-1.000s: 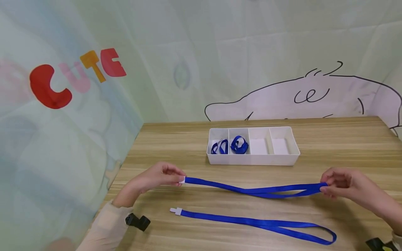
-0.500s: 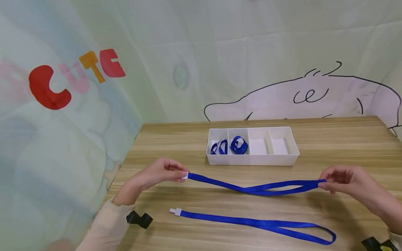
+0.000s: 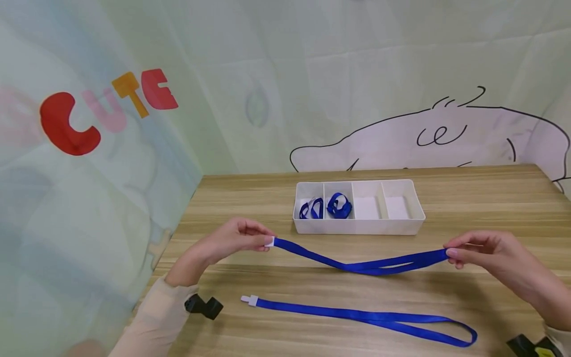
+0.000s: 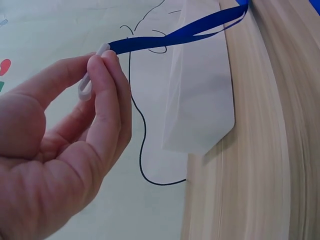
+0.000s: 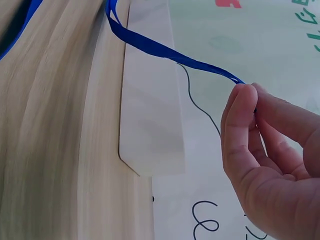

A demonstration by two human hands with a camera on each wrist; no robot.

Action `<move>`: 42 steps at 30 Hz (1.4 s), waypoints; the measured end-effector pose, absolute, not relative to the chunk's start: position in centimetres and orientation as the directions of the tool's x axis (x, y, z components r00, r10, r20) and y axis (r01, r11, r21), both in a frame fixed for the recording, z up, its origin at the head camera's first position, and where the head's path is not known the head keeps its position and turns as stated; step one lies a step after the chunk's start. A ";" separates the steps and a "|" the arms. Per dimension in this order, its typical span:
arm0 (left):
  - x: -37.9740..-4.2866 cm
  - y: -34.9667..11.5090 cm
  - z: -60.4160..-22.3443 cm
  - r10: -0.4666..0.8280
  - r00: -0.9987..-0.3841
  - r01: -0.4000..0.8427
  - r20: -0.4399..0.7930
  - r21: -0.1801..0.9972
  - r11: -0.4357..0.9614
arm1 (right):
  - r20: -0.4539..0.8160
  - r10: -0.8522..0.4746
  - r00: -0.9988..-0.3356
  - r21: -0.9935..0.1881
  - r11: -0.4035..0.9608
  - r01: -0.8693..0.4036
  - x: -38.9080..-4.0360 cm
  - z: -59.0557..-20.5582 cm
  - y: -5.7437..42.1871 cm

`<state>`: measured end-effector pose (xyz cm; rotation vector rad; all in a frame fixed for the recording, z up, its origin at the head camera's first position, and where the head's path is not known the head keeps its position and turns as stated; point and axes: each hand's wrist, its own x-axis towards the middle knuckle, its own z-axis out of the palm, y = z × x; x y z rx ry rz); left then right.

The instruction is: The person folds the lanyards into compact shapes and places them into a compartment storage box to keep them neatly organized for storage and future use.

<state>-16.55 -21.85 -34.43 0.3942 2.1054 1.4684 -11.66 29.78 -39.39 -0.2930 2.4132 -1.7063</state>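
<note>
A blue lanyard [image 3: 374, 269] hangs between both hands above the table, sagging in the middle. My left hand [image 3: 236, 240] pinches its white plastic clip end [image 4: 103, 49] between thumb and fingers. At the other end, my right hand [image 3: 484, 253] pinches the looped strap between thumb and fingertips, and the strap [image 5: 160, 49] runs away from them in the right wrist view. Nearer the front, a second blue lanyard [image 3: 330, 312] lies stretched on the table, its white clip to the left and its loop to the right.
A white tray [image 3: 361, 227] with several compartments stands behind the held lanyard. Its leftmost compartment holds a blue lanyard [image 3: 317, 208], and the one beside it holds a coiled blue lanyard [image 3: 340, 206]. A printed curtain [image 3: 250, 74] hangs behind and left of the wooden table [image 3: 250, 198].
Both hands have risen and come closer together, the left moving right and the right moving left. The lanyard between them sags more. The second lanyard and the tray have stayed put.
</note>
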 end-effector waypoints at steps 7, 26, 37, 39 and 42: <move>-16.9 -20.8 -33.8 0.533 -0.812 -0.037 -0.239 0.931 0.362 | -0.030 -0.228 -0.973 -0.944 0.327 -0.047 -11.7 -38.7 29.1; -16.6 -17.2 -31.9 0.578 -0.802 0.034 -0.149 0.956 0.292 | 0.047 -0.257 -0.965 -0.996 0.059 -0.065 -11.5 -37.1 25.5; -16.1 -14.7 -30.7 0.591 -0.800 0.061 -0.106 0.965 0.255 | 0.113 -0.241 -0.964 -0.993 -0.012 -0.113 -11.5 -35.5 22.1; -16.0 -14.3 -30.6 0.591 -0.800 0.062 -0.104 0.965 0.254 | 0.113 -0.237 -0.965 -0.993 -0.003 -0.116 -11.4 -35.1 21.6; -16.0 -13.8 -30.5 0.592 -0.800 0.070 -0.099 0.964 0.257 | 0.125 -0.230 -0.965 -0.991 0.014 -0.132 -11.3 -34.6 20.6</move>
